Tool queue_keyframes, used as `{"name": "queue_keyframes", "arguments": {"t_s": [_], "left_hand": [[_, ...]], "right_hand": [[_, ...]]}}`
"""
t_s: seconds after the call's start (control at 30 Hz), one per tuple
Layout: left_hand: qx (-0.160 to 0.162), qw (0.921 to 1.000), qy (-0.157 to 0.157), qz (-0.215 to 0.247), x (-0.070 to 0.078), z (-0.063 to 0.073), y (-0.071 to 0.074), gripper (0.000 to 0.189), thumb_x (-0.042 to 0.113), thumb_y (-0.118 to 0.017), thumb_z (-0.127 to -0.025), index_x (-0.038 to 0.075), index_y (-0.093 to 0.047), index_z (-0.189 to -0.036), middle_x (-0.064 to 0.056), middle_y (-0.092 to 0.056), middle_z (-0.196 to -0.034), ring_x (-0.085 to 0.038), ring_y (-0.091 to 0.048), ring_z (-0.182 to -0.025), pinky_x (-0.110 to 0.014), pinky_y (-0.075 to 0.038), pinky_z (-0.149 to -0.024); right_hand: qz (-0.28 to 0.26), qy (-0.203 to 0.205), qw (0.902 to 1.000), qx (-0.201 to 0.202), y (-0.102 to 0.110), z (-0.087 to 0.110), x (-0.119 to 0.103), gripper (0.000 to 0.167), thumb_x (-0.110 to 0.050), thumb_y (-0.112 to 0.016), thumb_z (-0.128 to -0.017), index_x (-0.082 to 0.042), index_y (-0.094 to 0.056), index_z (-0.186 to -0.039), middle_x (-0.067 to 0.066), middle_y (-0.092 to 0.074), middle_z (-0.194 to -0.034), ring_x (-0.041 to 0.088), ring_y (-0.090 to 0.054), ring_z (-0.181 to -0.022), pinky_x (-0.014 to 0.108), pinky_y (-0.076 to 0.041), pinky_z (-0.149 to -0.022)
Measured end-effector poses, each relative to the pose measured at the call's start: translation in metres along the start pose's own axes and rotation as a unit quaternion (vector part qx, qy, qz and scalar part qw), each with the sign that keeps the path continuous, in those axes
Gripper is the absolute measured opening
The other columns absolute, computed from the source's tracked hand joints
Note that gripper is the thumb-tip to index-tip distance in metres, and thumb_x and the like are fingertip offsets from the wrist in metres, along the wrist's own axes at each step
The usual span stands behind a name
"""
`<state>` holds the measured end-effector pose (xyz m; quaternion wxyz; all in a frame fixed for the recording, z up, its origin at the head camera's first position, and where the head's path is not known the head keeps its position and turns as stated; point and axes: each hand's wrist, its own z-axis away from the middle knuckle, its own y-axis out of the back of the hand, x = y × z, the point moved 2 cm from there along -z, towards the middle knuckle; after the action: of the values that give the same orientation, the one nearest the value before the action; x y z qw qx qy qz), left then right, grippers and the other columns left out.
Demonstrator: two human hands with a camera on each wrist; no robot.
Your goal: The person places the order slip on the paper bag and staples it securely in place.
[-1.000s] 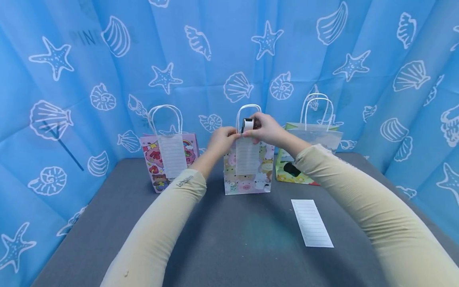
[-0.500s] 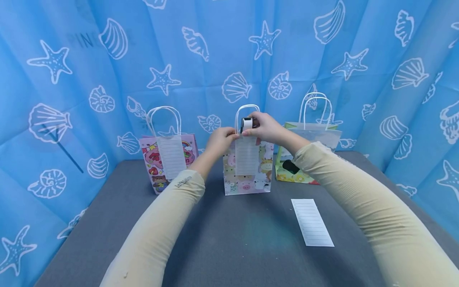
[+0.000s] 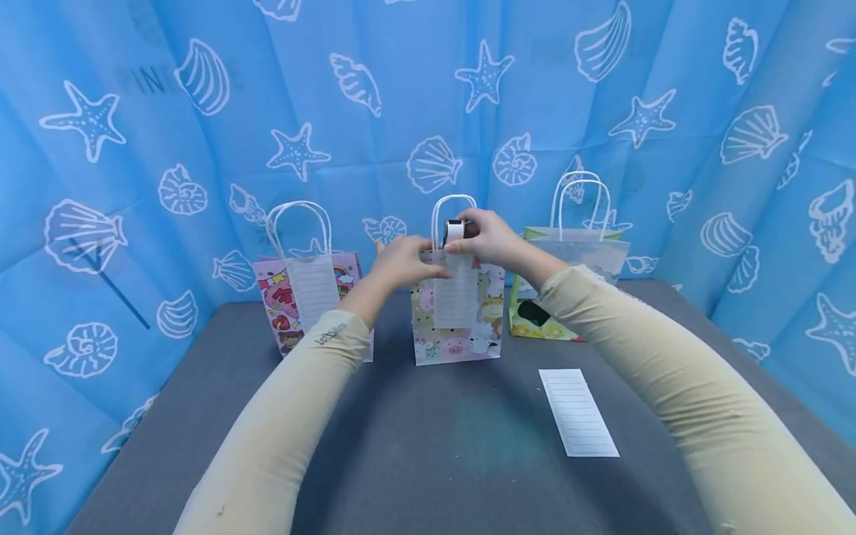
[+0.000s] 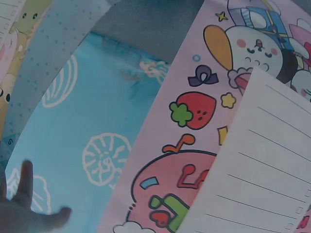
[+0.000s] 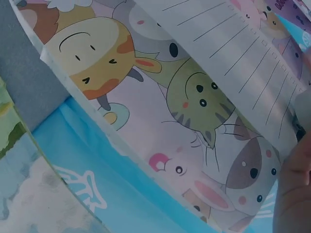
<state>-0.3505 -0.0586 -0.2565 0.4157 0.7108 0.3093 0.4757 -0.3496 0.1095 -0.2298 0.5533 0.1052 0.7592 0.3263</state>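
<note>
Paper (image 3: pixel 456 301) on the animal bag (image 3: pixel 457 351) could slip crooked if the right hand (image 3: pixel 495 239), gripping a gadget (image 3: pixel 454 231), shifts, since the left hand (image 3: pixel 403 261), fingers spread, holds nothing.

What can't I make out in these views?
Head: right side of small black and white object, behind right hand.
Head: lower right of green-edged paper bag, behind cream right sleeve.
Head: any lettering on flat-lying white lined paper slip, too small.
Left wrist: left hand, cut off by frame edge.

Blue curtain (image 3: pixel 401 96), white shell and starfish print; grey tabletop (image 3: pixel 428 453) below.
</note>
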Motion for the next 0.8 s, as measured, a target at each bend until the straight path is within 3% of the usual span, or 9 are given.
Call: {"name": "queue_keyframes", "arguments": {"t_s": [0.07,0.23,0.37,0.43,0.53,0.7,0.8], "left_hand": [[0.001,1.0000,0.002,-0.006,-0.0001,-0.0027,0.0002,0.059,0.055,-0.073,-0.080,0.014,-0.065,-0.122,-0.004,-0.064,-0.122,-0.026,-0.053,-0.121,-0.068,-0.005,-0.108],[-0.008,0.9961,-0.002,0.088,-0.0005,-0.0042,-0.0028,0.047,0.049,-0.073,-0.084,0.011,-0.069,-0.111,-0.005,-0.069,-0.111,-0.025,-0.058,-0.112,-0.060,-0.017,-0.109],[-0.014,0.9921,-0.008,0.125,-0.0008,-0.0016,-0.0023,0.040,0.044,-0.074,-0.085,0.008,-0.069,-0.101,-0.006,-0.070,-0.100,-0.025,-0.060,-0.102,-0.053,-0.029,-0.103],[-0.015,0.9921,-0.009,0.124,-0.0012,-0.0012,-0.0024,0.041,0.045,-0.073,-0.085,0.008,-0.070,-0.103,-0.006,-0.070,-0.104,-0.024,-0.060,-0.104,-0.052,-0.030,-0.104],[-0.015,0.9931,-0.005,0.116,-0.0018,-0.0016,-0.0030,0.044,0.046,-0.072,-0.086,0.008,-0.069,-0.107,-0.008,-0.069,-0.111,-0.026,-0.058,-0.112,-0.053,-0.024,-0.109],[-0.010,0.9960,-0.011,0.088,-0.0030,-0.0041,-0.0045,0.045,0.043,-0.074,-0.085,0.010,-0.068,-0.114,-0.007,-0.068,-0.116,-0.026,-0.056,-0.118,-0.060,-0.003,-0.112],[-0.007,0.9967,-0.025,0.077,-0.0046,-0.0047,-0.0051,0.038,0.037,-0.073,-0.087,0.009,-0.067,-0.112,-0.006,-0.068,-0.114,-0.026,-0.057,-0.116,-0.060,-0.006,-0.112]], "right_hand": [[-0.002,-0.002,1.0000,0.001,0.0002,-0.0002,-0.0001,0.035,-0.014,-0.068,-0.092,-0.001,-0.053,-0.121,0.017,-0.064,-0.101,0.022,-0.053,-0.071,0.037,-0.051,-0.059],[0.015,-0.005,0.9998,-0.008,0.0020,-0.0006,0.0007,0.037,-0.019,-0.068,-0.093,-0.001,-0.052,-0.122,0.017,-0.065,-0.103,0.023,-0.053,-0.074,0.038,-0.049,-0.061],[0.047,0.006,0.9980,-0.043,0.0053,-0.0014,0.0001,0.052,-0.019,-0.067,-0.094,-0.001,-0.045,-0.137,0.018,-0.062,-0.112,0.026,-0.057,-0.085,0.040,-0.051,-0.065],[0.051,0.007,0.9967,-0.063,0.0070,-0.0014,-0.0008,0.060,-0.016,-0.068,-0.093,-0.002,-0.039,-0.143,0.019,-0.060,-0.117,0.028,-0.058,-0.094,0.041,-0.052,-0.067],[0.046,0.005,0.9956,-0.081,0.0083,-0.0017,-0.0006,0.068,-0.011,-0.071,-0.090,-0.003,-0.034,-0.146,0.019,-0.058,-0.122,0.030,-0.058,-0.104,0.042,-0.052,-0.071],[0.043,0.017,0.9955,-0.083,0.0056,-0.0024,0.0016,0.059,-0.008,-0.070,-0.090,-0.002,-0.038,-0.140,0.020,-0.057,-0.121,0.031,-0.056,-0.109,0.044,-0.050,-0.083],[0.043,0.033,0.9947,-0.087,0.0033,-0.0020,0.0028,0.058,-0.005,-0.066,-0.092,0.000,-0.034,-0.141,0.021,-0.055,-0.123,0.033,-0.055,-0.113,0.047,-0.047,-0.090]]}}
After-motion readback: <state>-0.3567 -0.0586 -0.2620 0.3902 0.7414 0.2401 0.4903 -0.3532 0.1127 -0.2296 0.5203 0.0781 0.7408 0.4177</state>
